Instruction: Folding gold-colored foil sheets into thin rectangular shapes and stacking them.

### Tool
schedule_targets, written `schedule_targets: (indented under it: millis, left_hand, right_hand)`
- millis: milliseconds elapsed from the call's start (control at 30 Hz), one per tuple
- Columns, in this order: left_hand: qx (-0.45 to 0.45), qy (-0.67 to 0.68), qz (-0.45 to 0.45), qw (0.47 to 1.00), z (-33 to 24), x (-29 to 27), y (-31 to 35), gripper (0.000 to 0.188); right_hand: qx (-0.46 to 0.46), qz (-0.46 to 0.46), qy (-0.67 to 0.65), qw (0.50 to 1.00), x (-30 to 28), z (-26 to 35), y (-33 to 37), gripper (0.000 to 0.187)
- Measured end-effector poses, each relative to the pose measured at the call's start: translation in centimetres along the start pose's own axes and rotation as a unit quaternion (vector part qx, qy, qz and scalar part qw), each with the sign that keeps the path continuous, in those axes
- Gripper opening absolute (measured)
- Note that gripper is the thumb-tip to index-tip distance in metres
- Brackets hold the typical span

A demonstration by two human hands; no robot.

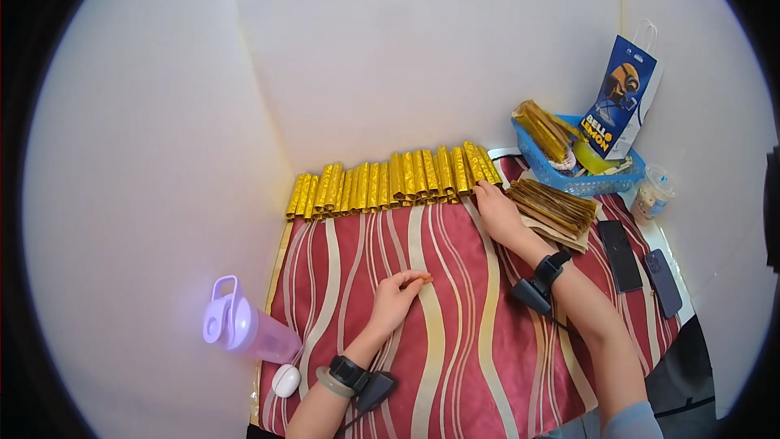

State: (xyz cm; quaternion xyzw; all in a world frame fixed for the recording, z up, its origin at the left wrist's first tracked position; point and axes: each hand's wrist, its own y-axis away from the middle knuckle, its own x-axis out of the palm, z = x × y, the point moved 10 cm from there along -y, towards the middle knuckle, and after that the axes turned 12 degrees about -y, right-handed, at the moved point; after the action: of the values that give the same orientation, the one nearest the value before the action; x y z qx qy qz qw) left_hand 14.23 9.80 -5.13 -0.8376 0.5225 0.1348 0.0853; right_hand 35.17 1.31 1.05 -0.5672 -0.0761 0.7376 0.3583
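Observation:
A row of gold paper rolls (374, 187) lies side by side along the far edge of the table, stacked more than one layer deep in places. My right hand (500, 215) reaches to the right end of this row, its bent fingertips closed at the near end of the last gold roll; the fingers partly hide the contact. Over the middle of the striped cloth (455, 341) is my left hand (396, 299), thumb and fingers pinched together with nothing visible between them. Just right of my right hand sits a stack of flat gold paper sheets (554, 210) on brown paper.
A blue basket (569, 183) at the far right holds gold paper and a blue-and-white paper bag (624, 97). Nearby are a plastic cup (652, 193) and two phones (620, 256). A purple bottle (256, 329) and a white oval case (285, 380) stand at left. White walls enclose the table.

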Motion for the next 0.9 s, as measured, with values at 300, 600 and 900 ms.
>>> schedule_targets:
  millis: [300, 600, 900]
  left_hand:
    - [0.016, 0.005, -0.012, 1.000, -0.3, -0.2, 0.1, 0.021]
    - [-0.001, -0.004, -0.014, 1.000, -0.3, -0.2, 0.0, 0.022]
    - [0.004, -0.024, -0.009, 1.000, -0.5, -0.2, 0.1, 0.022]
  right_hand:
    - [-0.030, 0.019, 0.146, 0.989, 1.0, 1.6, -0.2, 0.042]
    - [-0.074, -0.072, 0.179, 0.978, 0.3, 2.1, 0.1, 0.044]
    - [-0.035, 0.003, 0.162, 0.986, 0.5, 2.3, 0.2, 0.027]
